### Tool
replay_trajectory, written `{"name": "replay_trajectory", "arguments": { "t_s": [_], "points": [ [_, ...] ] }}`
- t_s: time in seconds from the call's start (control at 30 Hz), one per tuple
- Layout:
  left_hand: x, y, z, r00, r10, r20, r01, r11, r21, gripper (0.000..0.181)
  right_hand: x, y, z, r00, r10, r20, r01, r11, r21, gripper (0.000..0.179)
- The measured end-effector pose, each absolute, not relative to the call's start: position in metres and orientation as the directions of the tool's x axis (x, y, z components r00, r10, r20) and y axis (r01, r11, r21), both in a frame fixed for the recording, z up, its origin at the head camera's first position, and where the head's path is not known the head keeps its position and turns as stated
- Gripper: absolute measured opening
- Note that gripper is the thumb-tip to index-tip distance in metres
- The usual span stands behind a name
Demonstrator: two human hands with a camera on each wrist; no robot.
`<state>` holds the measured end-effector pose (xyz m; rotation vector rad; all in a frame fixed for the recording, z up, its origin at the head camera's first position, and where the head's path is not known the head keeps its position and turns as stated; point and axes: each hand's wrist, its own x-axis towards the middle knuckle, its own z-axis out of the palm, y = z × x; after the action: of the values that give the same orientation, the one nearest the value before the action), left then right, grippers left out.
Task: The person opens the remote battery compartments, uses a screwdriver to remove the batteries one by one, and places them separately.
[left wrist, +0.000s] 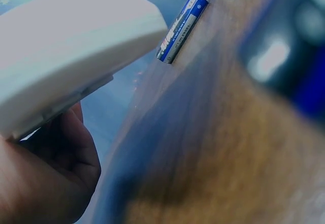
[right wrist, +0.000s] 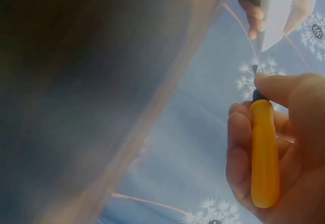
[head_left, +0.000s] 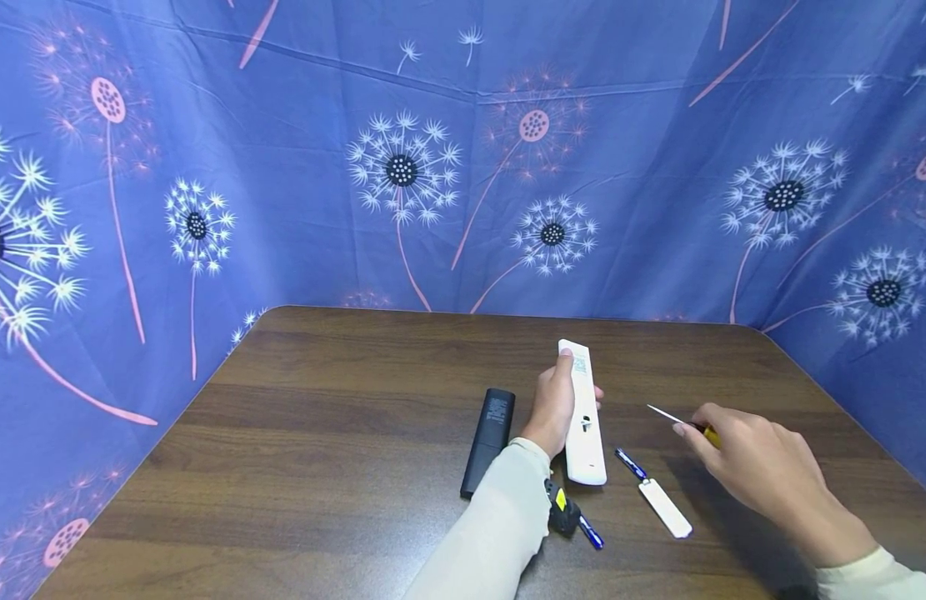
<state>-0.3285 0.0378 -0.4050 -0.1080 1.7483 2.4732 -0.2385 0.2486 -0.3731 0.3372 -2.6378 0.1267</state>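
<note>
My left hand point(head_left: 554, 404) grips a white remote control point(head_left: 585, 454) lying back side up, thumb along its edge and a fingertip showing at the far side. A label and a small dark opening show on the remote's back. In my right hand point(head_left: 766, 458) is a screwdriver point(right wrist: 265, 153) with a yellow handle, its thin metal shaft pointing left toward the remote but apart from it. The right wrist view shows the right thumb point(right wrist: 279, 88) near the base of the shaft. Between the hands lie a blue battery point(head_left: 631, 464) and a white battery cover point(head_left: 665, 508).
A black remote point(head_left: 488, 442) lies face down left of the left forearm. Another blue battery point(head_left: 591, 532) is close to the black wrist camera point(head_left: 563, 508). The brown wooden table point(head_left: 320, 433) ends at a blue dandelion-patterned cloth point(head_left: 463, 158) behind and on the sides.
</note>
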Motion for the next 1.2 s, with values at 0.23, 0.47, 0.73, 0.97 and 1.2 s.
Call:
{"name": "replay_trajectory", "arguments": {
  "t_s": [0.23,0.47,0.73,0.97,1.2],
  "points": [
    [-0.328,0.038,-0.405,-0.992,0.053,-0.118,-0.129,-0.334,0.934,0.051,-0.238,0.259,-0.376,-0.880,-0.197,0.432,-0.237,0.971,-0.041,0.017],
    [-0.328,0.036,-0.407,-0.991,0.091,-0.095,-0.120,-0.321,0.940,0.055,-0.238,0.265,-0.375,-0.908,-0.172,0.381,-0.211,0.975,-0.064,0.018],
    [-0.327,0.036,-0.407,-0.991,0.092,-0.092,-0.117,-0.325,0.938,0.056,-0.239,0.273,-0.374,-0.932,-0.153,0.327,-0.186,0.980,-0.073,0.020],
    [-0.327,0.035,-0.406,-0.992,0.089,-0.090,-0.114,-0.321,0.940,0.056,-0.240,0.279,-0.374,-0.951,-0.125,0.284,-0.155,0.984,-0.085,0.021],
    [-0.328,0.033,-0.407,-0.991,0.099,-0.093,-0.119,-0.307,0.944,0.055,-0.242,0.283,-0.374,-0.971,-0.102,0.215,-0.125,0.988,-0.093,0.017]
  ]
}}
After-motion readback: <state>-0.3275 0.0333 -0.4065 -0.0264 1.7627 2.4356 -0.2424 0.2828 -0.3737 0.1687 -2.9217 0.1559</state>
